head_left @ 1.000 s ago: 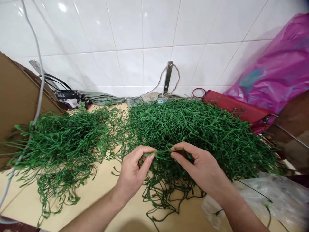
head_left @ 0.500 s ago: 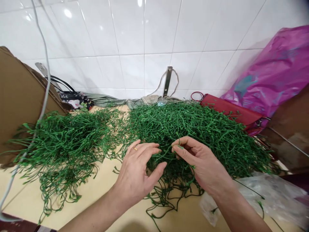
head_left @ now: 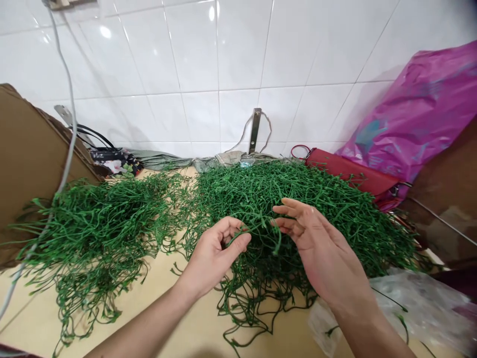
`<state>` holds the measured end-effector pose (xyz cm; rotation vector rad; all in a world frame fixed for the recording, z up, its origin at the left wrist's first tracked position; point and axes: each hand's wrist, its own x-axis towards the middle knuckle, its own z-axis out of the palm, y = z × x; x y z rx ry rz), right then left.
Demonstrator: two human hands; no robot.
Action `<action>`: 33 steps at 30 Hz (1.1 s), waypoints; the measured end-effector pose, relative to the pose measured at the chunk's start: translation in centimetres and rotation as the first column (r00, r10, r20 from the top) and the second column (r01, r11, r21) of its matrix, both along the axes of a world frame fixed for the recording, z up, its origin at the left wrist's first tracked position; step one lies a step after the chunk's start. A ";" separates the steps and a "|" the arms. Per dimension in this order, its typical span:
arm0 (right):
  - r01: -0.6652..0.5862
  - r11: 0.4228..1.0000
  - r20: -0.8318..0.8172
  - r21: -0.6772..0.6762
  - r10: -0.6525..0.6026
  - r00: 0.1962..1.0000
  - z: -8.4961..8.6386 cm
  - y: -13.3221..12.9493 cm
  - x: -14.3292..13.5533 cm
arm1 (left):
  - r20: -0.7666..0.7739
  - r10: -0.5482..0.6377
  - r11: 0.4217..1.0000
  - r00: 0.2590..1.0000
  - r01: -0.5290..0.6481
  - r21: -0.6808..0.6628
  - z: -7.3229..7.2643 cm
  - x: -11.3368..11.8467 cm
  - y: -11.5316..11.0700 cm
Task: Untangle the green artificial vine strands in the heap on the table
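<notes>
Thin green plastic-looking stems lie in a large tangled pile (head_left: 335, 209) at the centre and right, with small tips on their ends. My left hand (head_left: 219, 248) is closed, thumb and fingers pinched on a few green stems (head_left: 257, 221) that stick out to the right. Facing it, my right hand (head_left: 316, 238) has its fingers apart beside the free ends of these stems, in front of the big pile. A smaller pile of the same stems (head_left: 100, 214) spreads over the table at the left.
Cardboard boxes (head_left: 30, 164) stand at the left and right. A white cable (head_left: 69, 164) hangs at the left. Behind the large pile lie a red bag (head_left: 354, 174) and a purple plastic bag (head_left: 417, 109). Clear plastic (head_left: 425, 308) lies at the front right of the table (head_left: 156, 303).
My left hand has closed on the stems. My right hand has let go of its stem and opened its fingers. The view has shifted slightly.
</notes>
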<state>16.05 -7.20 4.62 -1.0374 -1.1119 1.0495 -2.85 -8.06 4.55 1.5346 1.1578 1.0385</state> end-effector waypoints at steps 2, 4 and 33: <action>0.090 0.994 0.089 0.063 -0.095 0.992 -0.6 0.1 0.4 | 0.104 0.003 0.999 0.995 0.002 -0.044 -0.2 0.2 0.2; 0.132 0.986 0.218 0.107 -0.152 0.964 -1.0 0.0 0.5 | 0.153 0.023 0.998 0.988 -0.012 -0.069 -0.3 0.3 0.3; -0.079 0.991 0.480 0.109 0.017 0.877 -0.8 0.0 -0.2 | -0.352 0.202 0.853 0.914 0.012 0.522 -1.7 -1.2 0.2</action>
